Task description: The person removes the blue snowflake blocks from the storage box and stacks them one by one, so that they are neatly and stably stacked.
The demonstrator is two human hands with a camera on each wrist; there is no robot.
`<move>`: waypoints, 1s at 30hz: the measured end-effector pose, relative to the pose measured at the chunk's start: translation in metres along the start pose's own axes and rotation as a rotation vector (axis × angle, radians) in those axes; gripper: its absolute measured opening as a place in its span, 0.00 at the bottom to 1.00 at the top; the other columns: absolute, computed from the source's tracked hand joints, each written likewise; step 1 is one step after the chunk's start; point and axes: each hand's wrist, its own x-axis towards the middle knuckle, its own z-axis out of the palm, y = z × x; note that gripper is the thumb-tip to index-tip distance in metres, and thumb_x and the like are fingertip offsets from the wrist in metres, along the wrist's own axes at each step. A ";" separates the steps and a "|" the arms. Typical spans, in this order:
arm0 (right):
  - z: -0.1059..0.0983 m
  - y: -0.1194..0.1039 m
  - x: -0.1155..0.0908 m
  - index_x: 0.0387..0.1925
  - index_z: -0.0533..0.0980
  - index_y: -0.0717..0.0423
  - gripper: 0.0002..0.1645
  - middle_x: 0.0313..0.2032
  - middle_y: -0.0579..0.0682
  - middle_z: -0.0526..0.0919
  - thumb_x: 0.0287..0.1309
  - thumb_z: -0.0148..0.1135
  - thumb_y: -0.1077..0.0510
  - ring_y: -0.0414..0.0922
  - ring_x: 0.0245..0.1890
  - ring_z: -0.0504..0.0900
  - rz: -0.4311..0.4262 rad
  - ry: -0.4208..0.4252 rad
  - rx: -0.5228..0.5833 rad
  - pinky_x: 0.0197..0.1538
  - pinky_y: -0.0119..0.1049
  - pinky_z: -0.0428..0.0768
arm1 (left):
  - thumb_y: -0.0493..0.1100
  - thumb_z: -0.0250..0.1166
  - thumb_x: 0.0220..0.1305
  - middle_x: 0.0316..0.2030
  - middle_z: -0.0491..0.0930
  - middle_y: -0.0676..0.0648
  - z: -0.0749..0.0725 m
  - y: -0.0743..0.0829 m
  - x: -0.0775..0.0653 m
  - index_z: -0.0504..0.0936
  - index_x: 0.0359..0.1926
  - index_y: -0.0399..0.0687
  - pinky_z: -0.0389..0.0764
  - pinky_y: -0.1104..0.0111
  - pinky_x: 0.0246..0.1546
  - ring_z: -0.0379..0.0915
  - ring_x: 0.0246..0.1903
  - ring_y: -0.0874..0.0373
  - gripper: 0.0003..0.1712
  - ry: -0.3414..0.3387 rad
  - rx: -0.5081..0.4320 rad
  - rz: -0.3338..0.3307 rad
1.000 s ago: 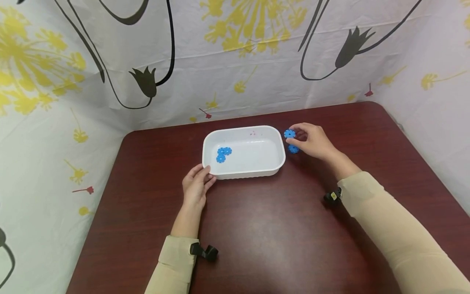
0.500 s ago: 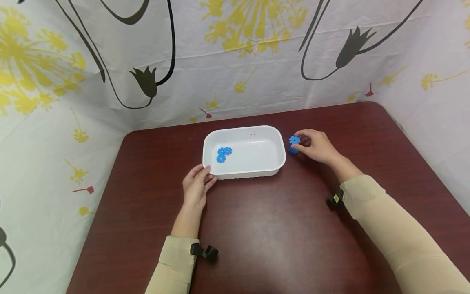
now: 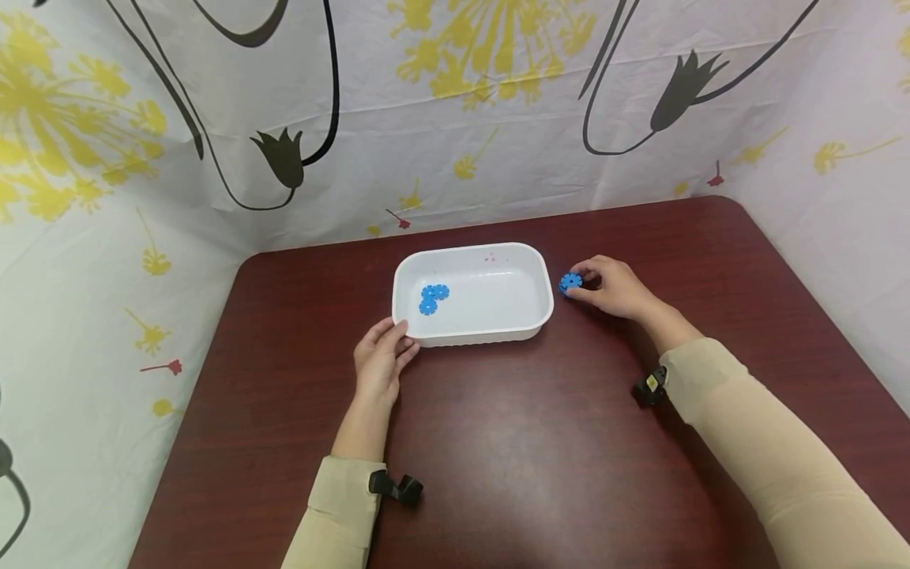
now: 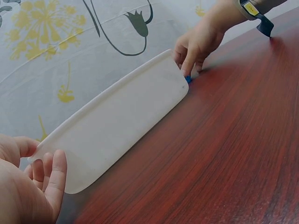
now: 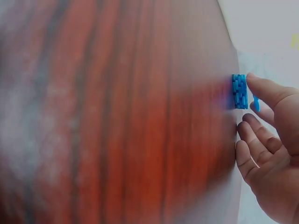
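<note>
My left hand [image 3: 377, 362] grips the near left corner of a white plastic tray [image 3: 472, 340], thumb on the rim and fingers along the outside. Three blue notched plastic discs [image 3: 428, 307] lie at the left inside the tray. Just off the tray's right end, my right hand [image 3: 613, 288] pinches a blue notched disc [image 5: 256, 103] between thumb and forefinger. In the right wrist view that disc is tilted, right at a short stack of blue discs [image 5: 239, 92] standing on the table. From the head camera the held disc mostly covers the stack.
The dark red-brown wooden table [image 3: 498, 442] reaches back to a white patterned cloth [image 3: 441, 142]. Small pink marks [image 3: 490, 258] show on the tray's far inner wall. A black wrist camera [image 3: 405, 490] sits at the left cuff, another [image 3: 650, 387] at the right.
My right hand has come back toward me and slightly right, lowering the pinched disc until it nearly covers the stack. My left hand and the tray have stayed put.
</note>
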 end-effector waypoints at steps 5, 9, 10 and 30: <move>0.001 0.002 0.001 0.55 0.77 0.68 0.25 0.49 0.64 0.77 0.63 0.71 0.57 0.59 0.49 0.79 -0.019 0.000 -0.023 0.54 0.57 0.80 | 0.35 0.69 0.65 0.30 0.80 0.47 -0.001 -0.001 0.000 0.77 0.54 0.39 0.89 0.69 0.35 0.79 0.25 0.62 0.17 -0.004 0.003 0.001; 0.002 0.003 0.001 0.55 0.78 0.67 0.24 0.49 0.64 0.77 0.62 0.71 0.58 0.59 0.49 0.79 -0.029 0.001 -0.034 0.54 0.57 0.80 | 0.35 0.69 0.65 0.30 0.79 0.47 -0.001 -0.001 0.000 0.77 0.54 0.39 0.89 0.69 0.35 0.79 0.25 0.62 0.18 -0.005 0.007 0.001; 0.002 0.003 0.001 0.55 0.78 0.67 0.24 0.49 0.64 0.77 0.62 0.71 0.58 0.59 0.49 0.79 -0.029 0.000 -0.035 0.54 0.56 0.80 | 0.35 0.69 0.65 0.30 0.79 0.48 -0.001 -0.001 0.000 0.77 0.54 0.39 0.89 0.69 0.35 0.79 0.25 0.62 0.18 -0.003 0.007 -0.001; -0.006 -0.023 0.016 0.61 0.74 0.65 0.27 0.49 0.62 0.83 0.67 0.66 0.54 0.57 0.50 0.82 -0.036 0.121 0.074 0.54 0.55 0.82 | 0.35 0.70 0.65 0.32 0.80 0.47 0.001 0.002 -0.002 0.77 0.54 0.39 0.89 0.68 0.38 0.79 0.27 0.61 0.18 0.006 0.010 -0.005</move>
